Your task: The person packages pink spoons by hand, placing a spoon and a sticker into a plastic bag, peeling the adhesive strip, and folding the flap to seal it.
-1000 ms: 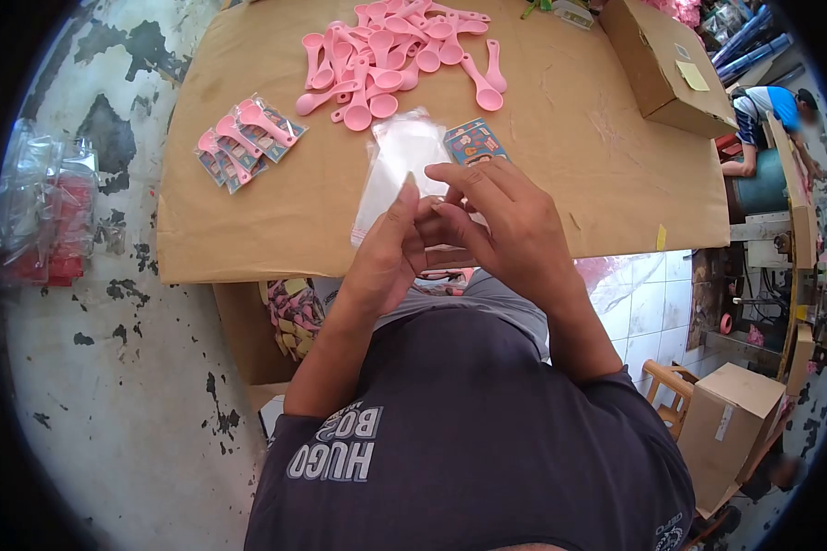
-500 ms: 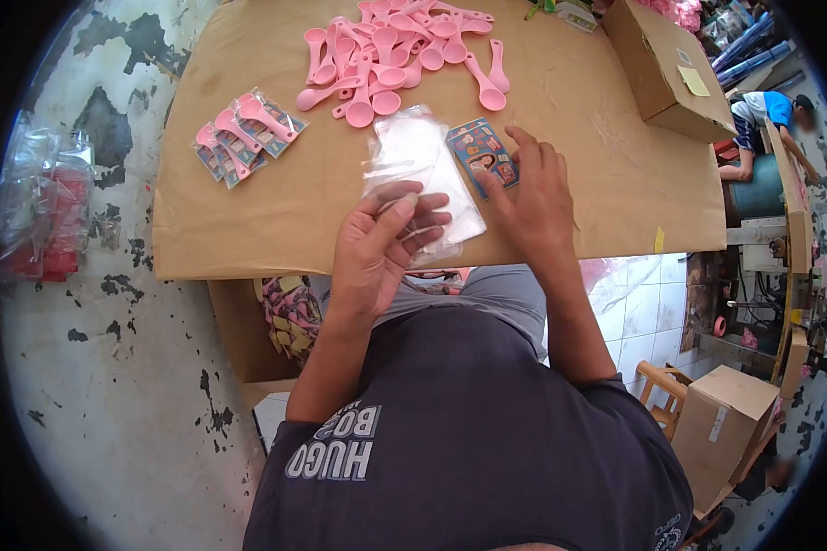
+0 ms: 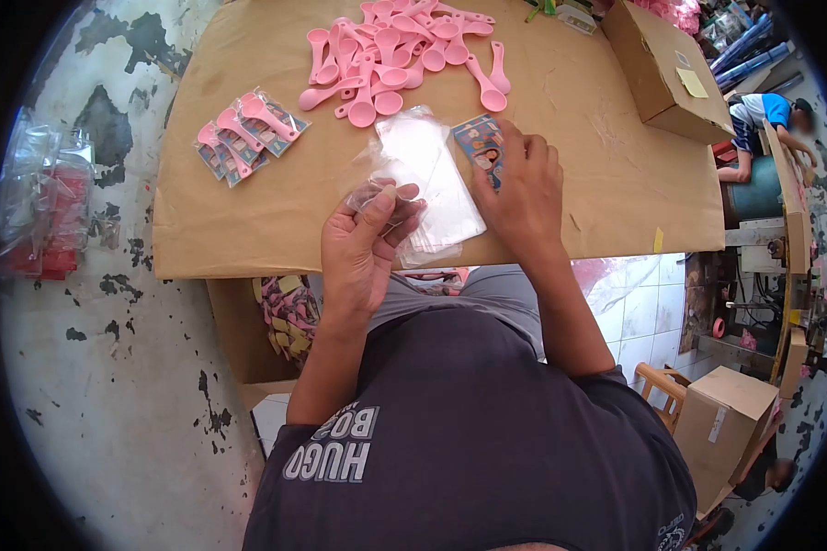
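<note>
My left hand (image 3: 363,234) pinches a clear plastic bag (image 3: 366,188) between thumb and fingers, above the near left edge of a stack of clear bags (image 3: 423,174). To the right of that stack lies a blue printed card (image 3: 476,138) with small pictures on it. My right hand (image 3: 526,188) rests over the card's right side, thumb at its lower part and fingers bent near its upper right edge. It covers part of the card, and no firm grip shows. Beyond the bags is a heap of pink plastic scoops (image 3: 390,55).
Several bagged scoops with cards (image 3: 248,129) lie on the left of the brown-covered table (image 3: 634,202). A cardboard box (image 3: 666,73) stands at the far right. Plastic bags (image 3: 64,207) hang at the left wall. Another person (image 3: 763,115) is at the right, beyond the table.
My left hand has drawn slightly left and nearer to me, with the clear bag now bunched in its fingers. The right hand has moved further over the card, fingers closer together.
</note>
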A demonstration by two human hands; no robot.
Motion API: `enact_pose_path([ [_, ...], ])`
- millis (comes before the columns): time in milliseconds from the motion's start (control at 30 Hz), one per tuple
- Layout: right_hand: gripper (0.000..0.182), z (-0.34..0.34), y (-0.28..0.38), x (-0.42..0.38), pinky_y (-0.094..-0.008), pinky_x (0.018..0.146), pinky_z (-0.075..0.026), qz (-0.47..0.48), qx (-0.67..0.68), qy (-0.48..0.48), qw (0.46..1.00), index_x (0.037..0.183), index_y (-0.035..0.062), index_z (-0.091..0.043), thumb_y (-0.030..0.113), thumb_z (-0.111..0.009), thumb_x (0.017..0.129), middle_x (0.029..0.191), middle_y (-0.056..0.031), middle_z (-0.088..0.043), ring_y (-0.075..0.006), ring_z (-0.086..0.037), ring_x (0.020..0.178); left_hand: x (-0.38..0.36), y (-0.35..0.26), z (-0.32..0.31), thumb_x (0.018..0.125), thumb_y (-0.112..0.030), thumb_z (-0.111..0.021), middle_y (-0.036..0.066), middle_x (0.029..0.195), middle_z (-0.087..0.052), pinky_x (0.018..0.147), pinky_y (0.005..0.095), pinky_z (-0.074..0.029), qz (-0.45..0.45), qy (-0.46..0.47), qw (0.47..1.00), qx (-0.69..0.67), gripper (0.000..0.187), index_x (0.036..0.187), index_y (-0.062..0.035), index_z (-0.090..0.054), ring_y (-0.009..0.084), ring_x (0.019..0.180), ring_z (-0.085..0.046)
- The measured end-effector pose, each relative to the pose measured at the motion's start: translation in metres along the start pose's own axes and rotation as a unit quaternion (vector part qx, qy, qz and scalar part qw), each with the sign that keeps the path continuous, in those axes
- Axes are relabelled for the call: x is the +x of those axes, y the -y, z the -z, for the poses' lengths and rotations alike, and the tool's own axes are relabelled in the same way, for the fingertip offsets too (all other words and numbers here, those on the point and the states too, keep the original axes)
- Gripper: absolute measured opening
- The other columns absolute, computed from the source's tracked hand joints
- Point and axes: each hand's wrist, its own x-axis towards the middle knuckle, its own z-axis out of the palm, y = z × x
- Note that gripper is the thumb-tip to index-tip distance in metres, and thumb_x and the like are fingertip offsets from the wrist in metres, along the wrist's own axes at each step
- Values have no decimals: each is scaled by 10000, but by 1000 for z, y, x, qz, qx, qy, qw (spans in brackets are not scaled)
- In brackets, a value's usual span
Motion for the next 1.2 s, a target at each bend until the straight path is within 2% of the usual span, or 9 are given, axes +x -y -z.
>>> enact_pose_path([
  [200,652,13,-21,-13,-464,912,-456,12,56,-9,998,1405,48,-527,281,-778,850,1149,-150,-582,-328,-546,1068,-1,-4,1,987,-148,-709,177,1126,-738,877,336,-607,-20,-27,999,8,224,1166,-21,-667,251,989,-742],
  [267,618,19,-23,-16,-458,927,-451,-48,179,-15,983,1347,34,-568,340,-790,858,1161,-141,-583,-326,-536,1074,1,-4,-1,990,-144,-705,184,1141,-733,881,337,-604,-17,-26,999,9,227,1175,-18,-662,255,999,-739],
  [400,554,21,-32,-17,-445,911,-452,-83,76,7,994,1233,25,-608,379,-802,854,1132,-141,-582,-318,-534,1039,4,2,-10,1011,-142,-672,166,1179,-720,891,319,-603,-8,-20,1000,9,284,1251,-1,-616,222,1008,-727],
  [700,338,10,-45,-6,-439,822,-450,-112,171,11,979,1008,11,-624,266,-796,868,924,-125,-594,-310,-539,910,4,4,-10,1011,-136,-667,185,1201,-707,915,329,-593,-30,-14,999,38,310,1273,10,-589,247,1032,-725],
  [800,236,9,-49,-10,-421,754,-461,-54,144,-43,987,1002,-3,-656,197,-746,914,926,-132,-609,-307,-558,890,4,5,-14,1016,-136,-658,193,1216,-703,921,332,-589,-40,-27,998,37,311,1282,6,-582,253,1061,-719],
  [1000,213,37,-39,-15,-290,629,-485,-105,364,-48,924,1143,-8,-692,130,-684,981,910,-46,-691,-118,-625,762,11,3,-19,1027,-128,-634,206,1251,-692,932,348,-585,-74,-24,997,8,297,1287,4,-581,269,1117,-704],
  [1067,213,39,-38,-23,-232,636,-491,-110,513,65,849,1149,0,-692,146,-691,995,875,9,-691,-44,-597,722,14,2,-20,1029,-126,-630,209,1260,-688,939,355,-585,-86,-9,996,6,294,1288,4,-581,270,1125,-701],
  [1100,213,43,-34,-27,-232,636,-491,-110,512,64,849,1149,0,-692,146,-691,995,875,9,-691,-44,-597,722,15,2,-21,1028,-123,-629,217,1279,-677,950,361,-583,-90,-6,996,13,308,1302,8,-576,269,1139,-695],
  [1200,213,54,-12,-34,-196,630,-493,-139,571,224,777,1141,9,-678,168,-702,1000,884,10,-683,-21,-593,688,14,4,-30,1021,-106,-639,245,1278,-669,967,375,-584,-89,4,996,1,328,1309,33,-567,283,1152,-691],
])
